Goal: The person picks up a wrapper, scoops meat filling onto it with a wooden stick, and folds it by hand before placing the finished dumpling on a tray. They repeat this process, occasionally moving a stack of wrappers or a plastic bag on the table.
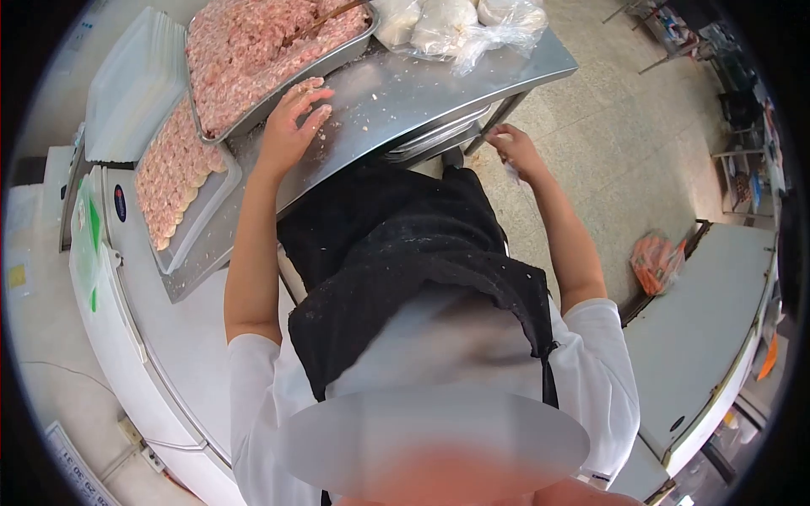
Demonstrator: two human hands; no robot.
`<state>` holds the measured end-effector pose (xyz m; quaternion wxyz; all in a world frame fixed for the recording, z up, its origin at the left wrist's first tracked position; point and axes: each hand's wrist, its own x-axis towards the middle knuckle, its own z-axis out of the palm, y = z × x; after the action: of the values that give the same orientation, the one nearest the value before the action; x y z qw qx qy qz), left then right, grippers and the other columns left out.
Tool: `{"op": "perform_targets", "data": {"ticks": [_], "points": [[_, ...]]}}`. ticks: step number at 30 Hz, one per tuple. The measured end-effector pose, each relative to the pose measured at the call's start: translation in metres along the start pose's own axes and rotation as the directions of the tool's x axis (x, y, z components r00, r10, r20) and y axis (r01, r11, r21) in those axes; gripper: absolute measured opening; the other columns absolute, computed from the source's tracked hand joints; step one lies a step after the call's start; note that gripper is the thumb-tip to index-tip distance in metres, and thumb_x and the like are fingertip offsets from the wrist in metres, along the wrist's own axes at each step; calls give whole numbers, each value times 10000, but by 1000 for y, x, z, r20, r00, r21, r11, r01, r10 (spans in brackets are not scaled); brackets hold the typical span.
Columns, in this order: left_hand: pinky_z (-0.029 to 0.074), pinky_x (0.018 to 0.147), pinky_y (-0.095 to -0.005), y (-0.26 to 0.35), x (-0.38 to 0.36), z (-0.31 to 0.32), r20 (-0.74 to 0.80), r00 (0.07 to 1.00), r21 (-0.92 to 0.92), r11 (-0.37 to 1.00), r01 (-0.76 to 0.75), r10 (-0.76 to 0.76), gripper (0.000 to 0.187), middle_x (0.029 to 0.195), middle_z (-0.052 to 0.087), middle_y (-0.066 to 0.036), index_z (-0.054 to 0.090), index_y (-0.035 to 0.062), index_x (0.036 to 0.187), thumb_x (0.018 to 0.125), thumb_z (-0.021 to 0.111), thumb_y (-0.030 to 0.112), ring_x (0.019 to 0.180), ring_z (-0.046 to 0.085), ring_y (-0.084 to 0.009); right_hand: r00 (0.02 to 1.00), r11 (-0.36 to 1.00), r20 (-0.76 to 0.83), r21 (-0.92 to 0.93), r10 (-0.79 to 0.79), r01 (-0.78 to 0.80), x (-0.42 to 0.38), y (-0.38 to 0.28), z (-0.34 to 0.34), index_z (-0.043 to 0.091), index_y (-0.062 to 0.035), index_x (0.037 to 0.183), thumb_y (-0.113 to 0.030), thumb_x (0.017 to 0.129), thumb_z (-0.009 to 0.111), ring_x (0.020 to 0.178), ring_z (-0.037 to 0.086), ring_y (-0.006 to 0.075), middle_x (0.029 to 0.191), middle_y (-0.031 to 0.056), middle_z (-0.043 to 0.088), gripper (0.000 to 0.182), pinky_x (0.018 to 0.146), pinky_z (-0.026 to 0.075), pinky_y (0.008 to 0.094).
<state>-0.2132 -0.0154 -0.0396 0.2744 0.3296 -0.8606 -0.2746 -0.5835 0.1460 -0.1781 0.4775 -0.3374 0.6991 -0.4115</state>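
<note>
My left hand (295, 118) is open beside the metal pan (253, 116), its fingers spread above the steel table (396, 88). Raw minced meat (253, 55) heaps up in that pan, with a brown stick (331, 20) lying in it. Just left of the hand, a shallow plastic tray (205, 221) carries rows of meat-topped pieces (175, 173) with pale edges. Off the table's front right side, my right hand (516, 152) has its fingers curled together; something small and whitish shows under them, and I cannot tell what it is.
Stacked translucent plastic trays (135, 88) stand at the back left. Clear bags of white dough-like lumps (451, 25) sit at the table's back right. Metal trays (434, 145) are under the table. White chest freezers (721, 308) flank both sides, with a bag of orange items (658, 261) at right.
</note>
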Motion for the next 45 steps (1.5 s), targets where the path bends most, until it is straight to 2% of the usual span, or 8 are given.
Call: {"op": "perform_targets", "data": {"ticks": [7, 15, 29, 31, 35, 37, 41, 45], "points": [[483, 769, -268, -13, -35, 5, -127, 991, 19, 998, 52, -49, 209, 1160, 615, -63, 663, 94, 1065, 867, 622, 146, 1061, 583, -189, 981, 959, 188, -264, -56, 105, 33, -20, 73, 568, 63, 1174, -391, 761, 677, 603, 528, 153, 765, 71, 617, 624, 560, 427, 297], [458, 760, -271, -36, -62, -6, -241, 962, 55, 987, 148, -131, 209, 1111, 632, -60, 663, 94, 1077, 890, 601, 165, 945, 579, -184, 872, 1000, 488, 7, -23, 22, 45, -27, 113, 640, 13, 875, -95, 749, 662, 650, 582, 152, 760, 84, 628, 168, 560, 443, 253], [458, 859, -349, -61, -77, -2, -418, 908, 226, 972, 58, 43, 227, 1079, 625, -114, 657, 86, 1040, 857, 630, 218, 1003, 584, -280, 883, 963, 442, -268, 156, -36, 40, -37, 141, 660, -33, 851, -290, 892, 601, 613, 546, 122, 719, 46, 609, 267, 538, 442, 264], [453, 898, -375, -59, -80, -2, -452, 890, 273, 959, 75, 59, 246, 1114, 616, -124, 654, 87, 1035, 849, 638, 249, 1059, 570, -296, 868, 898, 490, -412, 77, 153, 57, -31, 134, 630, -52, 761, -237, 905, 521, 567, 528, 115, 649, 41, 561, 258, 511, 434, 273], [452, 898, -398, -57, -85, 1, -541, 840, 247, 964, 103, 49, 272, 1119, 610, -127, 647, 95, 1043, 839, 649, 275, 1067, 561, -307, 923, 851, 371, -514, 103, 112, 73, -30, 149, 525, -42, 1228, -117, 874, 551, 731, 608, 172, 998, 104, 606, 363, 552, 501, 313], [462, 852, -370, -58, -85, -1, -488, 871, 223, 973, 51, 67, 265, 1063, 615, -107, 646, 109, 1047, 848, 647, 285, 1008, 574, -280, 784, 510, 477, -596, -397, 620, 121, 15, 135, 532, -57, 1128, -218, 949, 490, 672, 596, 173, 849, 98, 593, 244, 530, 466, 297], [451, 734, -286, -71, -105, -17, -450, 891, 49, 998, -42, 60, 249, 949, 620, -43, 651, 119, 1053, 862, 655, 279, 835, 566, -172, 923, 992, 373, -47, -93, 119, 52, -43, 169, 514, -54, 1149, -108, 917, 526, 815, 599, 212, 942, 121, 602, 239, 630, 493, 348], [438, 655, -232, -61, -133, -31, -387, 894, -199, 967, 160, -227, 264, 803, 634, 19, 671, 121, 1057, 860, 667, 295, 678, 521, -65, 857, 999, 514, 22, -36, 29, 55, -20, 196, 528, -20, 1134, -66, 807, 653, 769, 599, 205, 968, 125, 611, 353, 585, 478, 322]]}}
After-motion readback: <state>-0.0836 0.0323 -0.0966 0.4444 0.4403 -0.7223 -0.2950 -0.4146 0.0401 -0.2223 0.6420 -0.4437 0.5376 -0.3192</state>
